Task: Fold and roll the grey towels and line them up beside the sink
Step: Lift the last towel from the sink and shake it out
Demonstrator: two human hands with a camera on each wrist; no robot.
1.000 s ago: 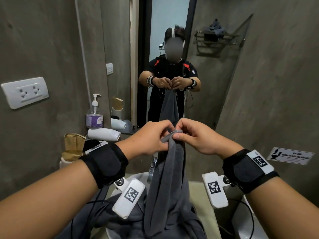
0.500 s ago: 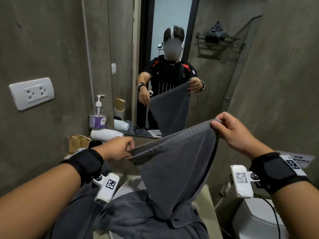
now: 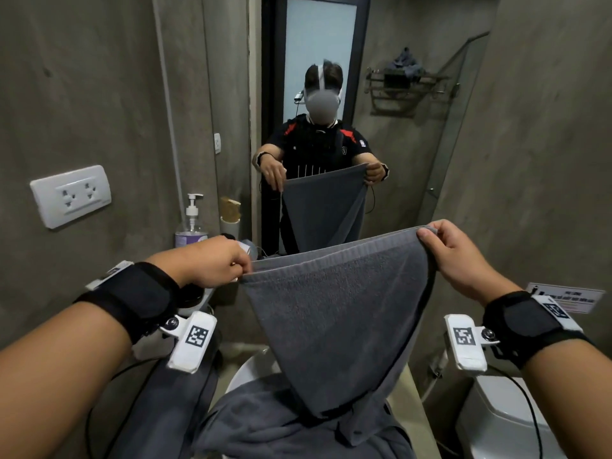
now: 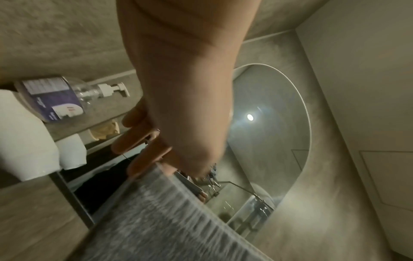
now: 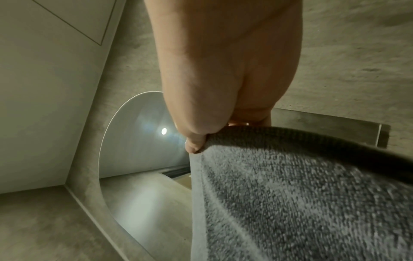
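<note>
A grey towel [image 3: 341,313] hangs spread out in the air in front of the mirror, narrowing downwards. My left hand [image 3: 215,261] pinches its upper left corner. The right hand [image 3: 453,256] pinches the upper right corner, a little higher. The left wrist view shows the fingers of my left hand [image 4: 143,146] curled on the towel's edge [image 4: 161,211]. In the right wrist view my right hand [image 5: 196,141] grips the towel's rim [image 5: 290,185]. More grey towels [image 3: 271,422] lie heaped over the white sink [image 3: 245,369] below.
A soap pump bottle [image 3: 192,223], white cups and a paper roll stand on the ledge at the left. A wall socket [image 3: 71,195] is on the left wall. A toilet [image 3: 506,422] stands at the lower right. The mirror [image 3: 318,127] faces me.
My hands were together at the towel's top a second ago. They have moved apart, the left one down and left, the right one up and right, and the towel is stretched wide.
</note>
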